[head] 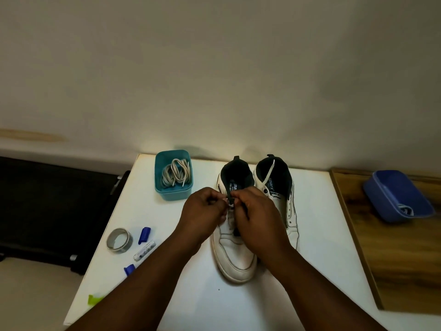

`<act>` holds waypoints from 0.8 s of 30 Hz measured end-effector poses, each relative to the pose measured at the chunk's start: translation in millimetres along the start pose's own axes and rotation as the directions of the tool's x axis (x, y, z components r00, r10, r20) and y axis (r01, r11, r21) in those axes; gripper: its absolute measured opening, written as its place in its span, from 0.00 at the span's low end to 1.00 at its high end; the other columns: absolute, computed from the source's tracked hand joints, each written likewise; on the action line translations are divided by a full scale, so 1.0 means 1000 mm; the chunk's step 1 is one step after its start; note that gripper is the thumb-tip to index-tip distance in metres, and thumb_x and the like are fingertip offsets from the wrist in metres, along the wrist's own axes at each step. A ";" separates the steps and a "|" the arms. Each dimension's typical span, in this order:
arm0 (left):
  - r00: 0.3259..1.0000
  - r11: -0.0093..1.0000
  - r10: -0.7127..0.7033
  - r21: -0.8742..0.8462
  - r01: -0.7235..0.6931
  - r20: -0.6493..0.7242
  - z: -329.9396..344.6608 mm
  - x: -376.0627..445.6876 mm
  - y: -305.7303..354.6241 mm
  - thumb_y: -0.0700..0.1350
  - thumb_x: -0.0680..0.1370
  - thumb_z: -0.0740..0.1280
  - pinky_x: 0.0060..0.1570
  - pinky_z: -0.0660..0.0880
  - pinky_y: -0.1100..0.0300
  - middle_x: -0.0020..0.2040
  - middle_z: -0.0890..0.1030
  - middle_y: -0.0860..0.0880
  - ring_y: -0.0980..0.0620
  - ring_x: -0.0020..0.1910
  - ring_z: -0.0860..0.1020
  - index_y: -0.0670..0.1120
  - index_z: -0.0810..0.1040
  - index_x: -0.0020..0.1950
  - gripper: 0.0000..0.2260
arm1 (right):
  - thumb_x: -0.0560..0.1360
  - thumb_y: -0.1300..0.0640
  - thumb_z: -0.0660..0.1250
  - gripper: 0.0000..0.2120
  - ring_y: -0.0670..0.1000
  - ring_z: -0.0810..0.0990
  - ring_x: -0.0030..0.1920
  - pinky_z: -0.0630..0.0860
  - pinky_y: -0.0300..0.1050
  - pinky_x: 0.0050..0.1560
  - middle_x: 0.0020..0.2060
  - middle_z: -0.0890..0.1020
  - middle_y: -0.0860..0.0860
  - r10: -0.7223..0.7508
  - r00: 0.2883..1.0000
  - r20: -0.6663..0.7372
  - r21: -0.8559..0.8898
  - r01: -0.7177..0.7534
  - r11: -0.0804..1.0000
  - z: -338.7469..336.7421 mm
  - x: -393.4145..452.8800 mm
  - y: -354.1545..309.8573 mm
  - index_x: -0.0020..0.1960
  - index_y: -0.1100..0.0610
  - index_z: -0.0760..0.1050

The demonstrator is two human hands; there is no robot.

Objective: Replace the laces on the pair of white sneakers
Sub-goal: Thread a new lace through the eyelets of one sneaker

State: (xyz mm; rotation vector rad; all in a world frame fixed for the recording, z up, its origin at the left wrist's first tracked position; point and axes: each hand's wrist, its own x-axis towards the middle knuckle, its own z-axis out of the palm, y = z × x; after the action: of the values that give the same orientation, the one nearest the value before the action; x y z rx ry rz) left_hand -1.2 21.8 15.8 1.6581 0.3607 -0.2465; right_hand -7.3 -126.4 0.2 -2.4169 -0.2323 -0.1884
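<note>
Two white sneakers sit side by side on the white tabletop (310,211), in the middle of the frame. Both hands are over the near sneaker (235,256). The left hand (202,217) has its fingers curled and pinching something small by the eyelets, too small to tell what. The right hand (256,223) has its fingers curled around a dark lace (230,195) that stands up from the shoe. The other sneaker (284,187) is just to the right, with a white lace (269,174) lying across its opening. A teal box (173,193) at upper left of the shoes holds loose pale laces (176,173). At lower left lie a tape roll (119,240) and a marker (144,250).
</note>
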 end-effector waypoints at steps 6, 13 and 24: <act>0.974 0.705 -0.204 -0.705 0.077 -0.097 0.000 -0.001 0.024 0.38 0.84 0.58 0.57 0.78 0.50 0.45 0.82 0.45 0.46 0.47 0.83 0.43 0.75 0.51 0.07 | 0.80 0.61 0.63 0.19 0.54 0.75 0.66 0.78 0.51 0.60 0.71 0.69 0.51 0.093 0.994 -0.050 -0.132 -0.099 0.986 -0.022 0.001 0.003 0.68 0.51 0.76; 0.899 0.917 -0.053 -0.378 -0.129 -0.435 -0.011 0.008 0.011 0.45 0.84 0.61 0.38 0.72 0.59 0.42 0.76 0.52 0.55 0.37 0.73 0.49 0.75 0.53 0.04 | 0.78 0.61 0.65 0.22 0.56 0.75 0.66 0.79 0.53 0.59 0.71 0.69 0.52 0.111 0.987 -0.116 -0.178 -0.131 0.975 -0.026 -0.001 0.002 0.70 0.47 0.75; 0.903 0.667 0.423 0.651 -0.363 0.070 -0.018 0.006 -0.004 0.57 0.82 0.66 0.48 0.78 0.54 0.45 0.84 0.56 0.56 0.46 0.80 0.54 0.82 0.51 0.09 | 0.80 0.53 0.67 0.06 0.58 0.78 0.59 0.80 0.52 0.53 0.69 0.73 0.55 0.123 0.973 -0.198 -0.366 -0.189 0.911 -0.033 -0.001 0.009 0.53 0.53 0.81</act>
State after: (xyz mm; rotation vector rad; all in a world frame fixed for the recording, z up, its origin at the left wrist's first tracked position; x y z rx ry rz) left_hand 2.2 40.8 11.5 2.4038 -0.0559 0.0484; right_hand -8.6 -155.0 18.8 -2.7727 0.0887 -0.3980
